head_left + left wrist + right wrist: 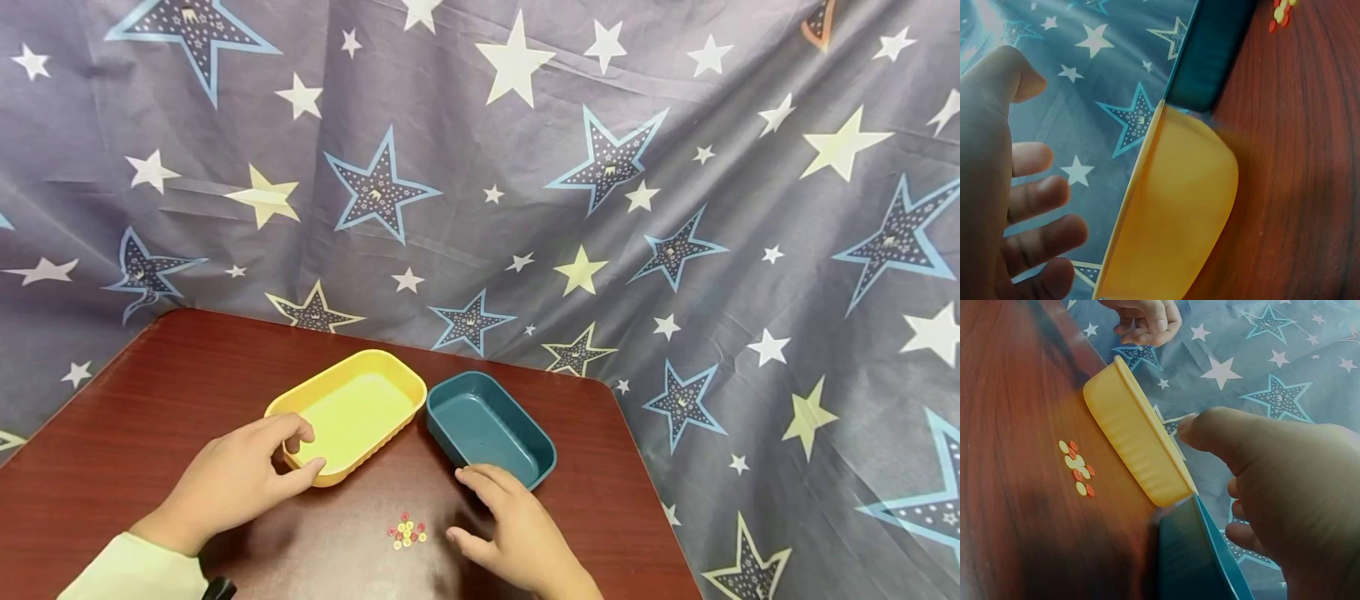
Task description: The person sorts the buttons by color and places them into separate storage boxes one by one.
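A yellow plastic tray stands on the table, and a teal tray sits at its right, their corners close together. My left hand hovers over the near left end of the yellow tray, fingers loosely bent and holding nothing. By the near edge of the teal tray is my right hand, fingers relaxed, nothing in its grasp; whether a fingertip touches the rim I cannot tell. Several small red and yellow discs, like buttons, lie in a loose cluster on the table between the hands.
The dark red wooden table reaches back to a grey star-printed cloth, which hangs behind it and along the right side. A dark object shows at the left cuff.
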Motion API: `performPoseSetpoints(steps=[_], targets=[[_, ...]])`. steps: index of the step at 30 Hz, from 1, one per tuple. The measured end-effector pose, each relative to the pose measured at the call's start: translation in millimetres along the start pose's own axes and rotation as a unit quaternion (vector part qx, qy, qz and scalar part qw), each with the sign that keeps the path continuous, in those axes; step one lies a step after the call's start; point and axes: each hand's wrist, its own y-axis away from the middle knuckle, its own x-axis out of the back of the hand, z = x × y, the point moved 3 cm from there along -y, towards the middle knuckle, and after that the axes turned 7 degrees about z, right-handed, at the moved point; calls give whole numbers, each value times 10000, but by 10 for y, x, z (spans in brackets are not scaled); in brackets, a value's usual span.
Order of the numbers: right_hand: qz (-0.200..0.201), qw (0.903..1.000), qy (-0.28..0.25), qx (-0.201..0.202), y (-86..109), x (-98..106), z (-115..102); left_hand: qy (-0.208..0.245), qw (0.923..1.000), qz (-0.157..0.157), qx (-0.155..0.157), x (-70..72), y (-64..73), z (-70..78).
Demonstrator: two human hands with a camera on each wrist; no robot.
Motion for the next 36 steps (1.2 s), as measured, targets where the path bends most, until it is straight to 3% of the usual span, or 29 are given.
performPoseSetpoints(steps=[5,13,17,19,24,28,33,36], targets=[[-62,9998,-199,72,2,-53,-18,561,9971,-320,399,-32,53,-41],[-204,9987,-434,191,-24,-147,-53,866,9907,-396,973,-103,169,-212],[-425,9967,-679,122,-25,-207,-64,1181,9824,-515,1351,-199,232,-310],[-525,9957,-760,51,-26,-240,-66,1425,9732,-723,1652,-246,260,-343],[-504,9951,-848,46,-27,-315,-79,1973,9415,-1279,2414,-312,303,-383],[-401,9952,-898,5,-24,-370,-86,2394,9221,-1382,2709,-360,319,-410],[-415,9948,-902,-233,-47,-471,-95,3094,8845,-1466,3169,-464,350,-460],[-490,9934,-965,-378,-56,-550,-99,3349,8669,-1516,3367,-515,362,-481]])
